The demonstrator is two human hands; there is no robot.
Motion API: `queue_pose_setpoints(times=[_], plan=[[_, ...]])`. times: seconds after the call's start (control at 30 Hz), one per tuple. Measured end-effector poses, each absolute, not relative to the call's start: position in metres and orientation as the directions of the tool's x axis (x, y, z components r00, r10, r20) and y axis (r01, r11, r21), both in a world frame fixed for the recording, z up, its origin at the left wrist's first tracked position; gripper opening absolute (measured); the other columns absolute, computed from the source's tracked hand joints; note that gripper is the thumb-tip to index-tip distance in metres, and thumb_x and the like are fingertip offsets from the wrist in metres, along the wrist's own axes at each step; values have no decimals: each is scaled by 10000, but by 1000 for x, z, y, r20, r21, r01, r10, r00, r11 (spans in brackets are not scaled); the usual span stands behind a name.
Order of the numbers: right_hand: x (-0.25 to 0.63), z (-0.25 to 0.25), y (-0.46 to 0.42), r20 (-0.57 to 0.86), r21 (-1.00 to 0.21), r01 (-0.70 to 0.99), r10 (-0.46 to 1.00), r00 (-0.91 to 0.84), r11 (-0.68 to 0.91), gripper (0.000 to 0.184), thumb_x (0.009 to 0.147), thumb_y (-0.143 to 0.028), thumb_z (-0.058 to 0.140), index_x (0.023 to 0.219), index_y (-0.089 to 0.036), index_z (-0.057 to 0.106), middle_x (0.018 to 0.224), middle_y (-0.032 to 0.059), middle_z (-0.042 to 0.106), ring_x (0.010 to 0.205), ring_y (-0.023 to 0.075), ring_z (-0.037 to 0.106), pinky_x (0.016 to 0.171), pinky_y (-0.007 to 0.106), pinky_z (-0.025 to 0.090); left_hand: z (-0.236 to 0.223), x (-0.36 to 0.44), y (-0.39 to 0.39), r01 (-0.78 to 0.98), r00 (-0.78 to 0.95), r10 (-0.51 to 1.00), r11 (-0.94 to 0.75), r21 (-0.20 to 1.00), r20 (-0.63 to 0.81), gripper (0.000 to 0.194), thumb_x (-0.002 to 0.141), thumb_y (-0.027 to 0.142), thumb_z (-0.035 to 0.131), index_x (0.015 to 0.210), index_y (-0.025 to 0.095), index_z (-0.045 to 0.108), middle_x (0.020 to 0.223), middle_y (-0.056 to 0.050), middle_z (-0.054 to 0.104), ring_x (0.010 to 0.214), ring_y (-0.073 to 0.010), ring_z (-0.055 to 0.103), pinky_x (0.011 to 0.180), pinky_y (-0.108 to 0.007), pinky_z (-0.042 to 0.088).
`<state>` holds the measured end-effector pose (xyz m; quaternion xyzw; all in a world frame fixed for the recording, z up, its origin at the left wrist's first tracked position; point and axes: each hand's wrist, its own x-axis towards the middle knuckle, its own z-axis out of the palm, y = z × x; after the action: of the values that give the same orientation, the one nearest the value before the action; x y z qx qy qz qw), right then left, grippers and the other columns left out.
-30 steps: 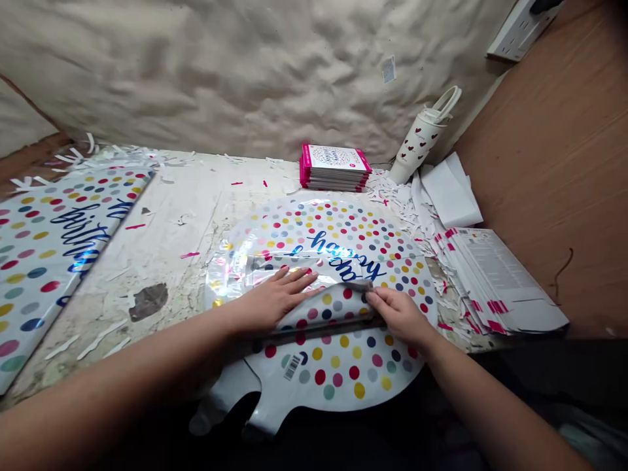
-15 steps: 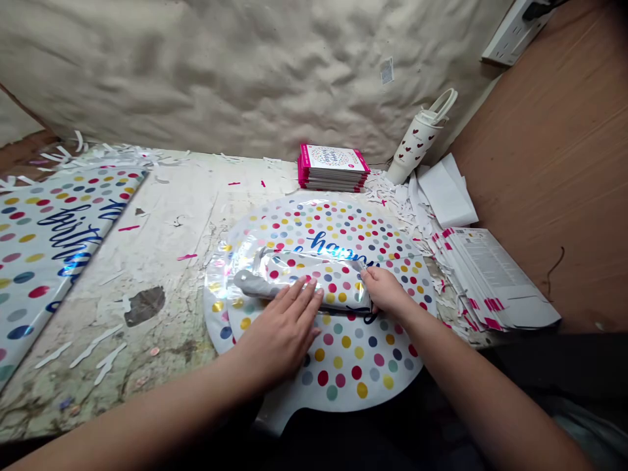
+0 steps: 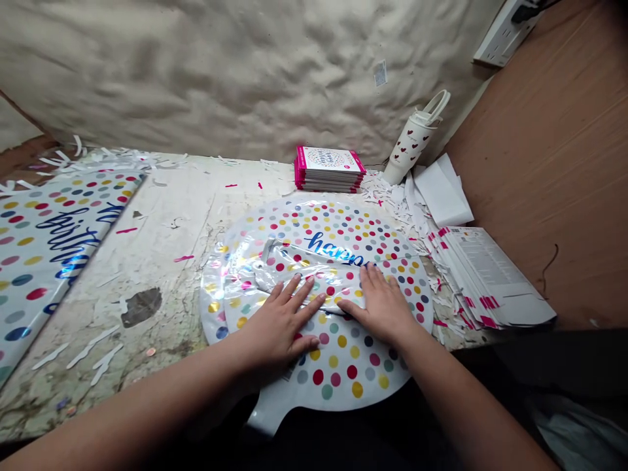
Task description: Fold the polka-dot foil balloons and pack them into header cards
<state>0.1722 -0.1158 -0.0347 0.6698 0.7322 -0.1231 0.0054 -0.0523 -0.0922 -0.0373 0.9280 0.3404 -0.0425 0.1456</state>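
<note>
My left hand [image 3: 277, 324] lies with spread fingers on the near edge of a folded foil balloon [image 3: 289, 265], white with coloured dots. Against its right end rests my right hand [image 3: 385, 306], palm down, fingers stretched out and thumb pointing left. Beneath the folded balloon are flat, uninflated round foil balloons [image 3: 363, 366] with the same dots and blue lettering that reads "happy". Their tail hangs over the table's front edge. Parts of the folded balloon are covered by my fingers.
More dotted foil balloons [image 3: 29, 261] lie at the left. A stack of pink-edged cards [image 3: 331, 171] stands at the back, beside a white tumbler with hearts [image 3: 409, 147]. Fanned cards [image 3: 495, 281], white paper [image 3: 444, 193] and paper scraps sit along the right wall.
My right hand has let go of the folded balloon's right end and now lies flat on it. My left hand's fingers have spread. The folded balloon looks flatter.
</note>
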Motion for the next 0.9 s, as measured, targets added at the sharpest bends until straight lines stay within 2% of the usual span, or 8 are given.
queue_pose_setpoints(times=[0.13, 0.23, 0.3, 0.43, 0.6, 0.7, 0.8, 0.9], plan=[[176, -28, -133, 58, 15, 899, 898, -437, 437, 551, 859, -287, 476, 1374, -153, 333, 1439, 163, 308, 1314, 328, 282, 1034, 538, 255, -32, -54, -89, 637, 771, 602, -731, 247, -208, 685, 850, 627, 301, 1430, 289, 165, 1501, -123, 96, 1356, -378, 45, 1043, -563, 154], [168, -21, -142, 177, 125, 857, 838, -516, 501, 321, 844, -61, 414, 1113, -99, 586, 1069, 178, 640, 991, 278, 595, 920, 500, 404, -25, -50, -87, 636, 772, 594, -733, 243, -227, 683, 859, 560, 354, 1432, 226, 189, 1494, -122, 146, 1355, -363, 99, 1053, -536, 185], [161, -16, -148, 291, 109, 789, 740, -606, 604, 247, 848, -50, 423, 958, -101, 638, 855, 117, 691, 822, 219, 639, 915, 460, 427, -22, -45, -88, 676, 736, 637, -706, 211, -227, 680, 858, 430, 419, 1424, 117, 212, 1470, -152, 223, 1344, -343, 186, 1066, -489, 218], [164, -20, -164, 558, -31, 657, 558, -614, 754, 354, 847, -124, 479, 1196, -165, 524, 1194, 103, 593, 1191, 253, 475, 1042, 483, 316, -26, -46, -93, 712, 702, 672, -675, 193, -237, 609, 812, 169, 448, 1398, 102, 294, 1442, -154, 302, 1326, -313, 259, 1067, -427, 270], [191, -48, -160, 334, -388, 858, 919, -210, 337, 795, 818, -252, 530, 1438, -104, 56, 1465, 189, 221, 1356, 295, 190, 1026, 504, 345, -34, -61, -100, 608, 791, 591, -731, 309, -158, 596, 857, 211, 453, 1393, 377, 253, 1483, -88, 222, 1333, -368, 203, 1025, -537, 279], [193, -52, -146, 381, -323, 775, 824, -419, 543, 753, 846, -245, 486, 1444, -141, 40, 1469, 164, 231, 1368, 279, 143, 1065, 530, 250, -35, -63, -101, 540, 838, 535, -782, 311, -110, 618, 846, 197, 483, 1371, 435, 261, 1497, -63, 184, 1333, -396, 175, 1020, -590, 236], [188, -47, -136, 355, -209, 560, 596, -720, 801, 572, 894, -171, 398, 1425, -206, 187, 1389, 106, 412, 1343, 230, 250, 1083, 518, 195, -38, -66, -102, 464, 883, 464, -837, 291, -72, 628, 833, 172, 480, 1391, 366, 266, 1495, -96, 177, 1343, -383, 147, 1032, -586, 217], [188, -44, -133, 271, -339, 468, 561, -782, 816, 427, 908, -188, 404, 1335, -180, 387, 1254, 91, 564, 1203, 176, 478, 1064, 429, 272, -42, -74, -109, 437, 892, 452, -852, 289, -18, 570, 834, 108, 415, 1387, 217, 328, 1450, -149, 286, 1336, -334, 221, 1034, -516, 282]])
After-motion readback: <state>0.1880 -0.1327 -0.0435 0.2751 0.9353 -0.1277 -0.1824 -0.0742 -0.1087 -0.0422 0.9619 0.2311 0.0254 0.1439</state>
